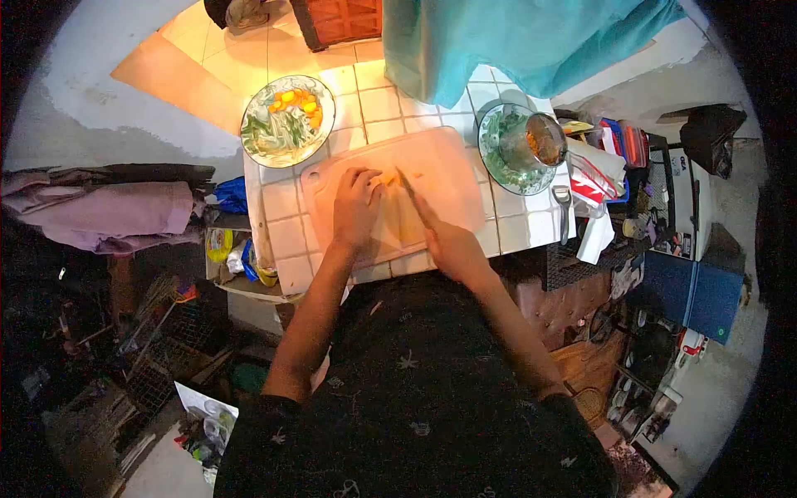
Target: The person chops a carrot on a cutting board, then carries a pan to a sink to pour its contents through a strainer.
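My right hand (pixel 455 249) is wrapped round the handle of a kitchen knife (pixel 406 184), its blade angled up and left across a pale pink cutting board (pixel 452 170). At the blade sits a small yellow-orange vegetable piece (pixel 388 178). Bent fingers of my left hand (pixel 357 203) press on the board at this piece, just left of the knife, and partly hide it. A tiny cut bit (pixel 418 175) lies right of the blade.
Up left, a patterned plate (pixel 286 149) carries orange pieces and shredded greens. To the right, a green glass plate (pixel 519 178) bears a clear container (pixel 546 139). A peeler (pixel 563 207) lies by the tiled table's right edge. A teal curtain (pixel 498 41) hangs over the far edge.
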A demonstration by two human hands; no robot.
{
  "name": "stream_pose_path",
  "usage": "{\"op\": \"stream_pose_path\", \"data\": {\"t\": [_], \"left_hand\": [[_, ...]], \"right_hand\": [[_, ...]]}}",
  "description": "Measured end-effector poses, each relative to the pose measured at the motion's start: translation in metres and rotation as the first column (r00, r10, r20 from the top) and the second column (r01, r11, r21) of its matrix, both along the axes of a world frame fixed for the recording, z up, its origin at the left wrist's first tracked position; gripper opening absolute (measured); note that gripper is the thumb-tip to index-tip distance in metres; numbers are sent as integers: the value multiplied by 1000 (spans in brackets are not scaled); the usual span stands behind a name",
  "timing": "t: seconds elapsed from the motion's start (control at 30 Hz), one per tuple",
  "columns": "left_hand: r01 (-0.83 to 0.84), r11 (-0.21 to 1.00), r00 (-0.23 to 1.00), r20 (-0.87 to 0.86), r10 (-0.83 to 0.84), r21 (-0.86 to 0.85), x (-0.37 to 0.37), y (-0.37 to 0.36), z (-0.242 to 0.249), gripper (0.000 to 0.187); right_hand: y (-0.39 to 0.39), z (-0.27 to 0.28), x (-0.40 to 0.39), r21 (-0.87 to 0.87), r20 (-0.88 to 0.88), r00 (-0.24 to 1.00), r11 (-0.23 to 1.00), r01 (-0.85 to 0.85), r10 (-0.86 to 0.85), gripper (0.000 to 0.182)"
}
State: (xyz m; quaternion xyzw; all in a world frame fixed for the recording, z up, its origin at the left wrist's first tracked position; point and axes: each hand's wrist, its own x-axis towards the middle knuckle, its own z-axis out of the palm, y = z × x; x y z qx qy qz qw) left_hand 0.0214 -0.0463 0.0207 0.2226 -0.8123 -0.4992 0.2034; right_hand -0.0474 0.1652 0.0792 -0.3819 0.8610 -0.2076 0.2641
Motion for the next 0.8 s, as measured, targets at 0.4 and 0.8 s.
{"op": "stream_pose_path", "data": {"t": [0.4, 0.8], "left_hand": [[144, 891, 988, 11, -154, -431, -53, 21, -11, 14], [133, 871, 986, -28, -166, -474, -47, 22, -9, 15]], "right_hand": [[25, -6, -3, 25, 22, 970, 970, 241, -242, 72], [13, -6, 3, 106, -132, 986, 988, 113, -99, 72]]}}
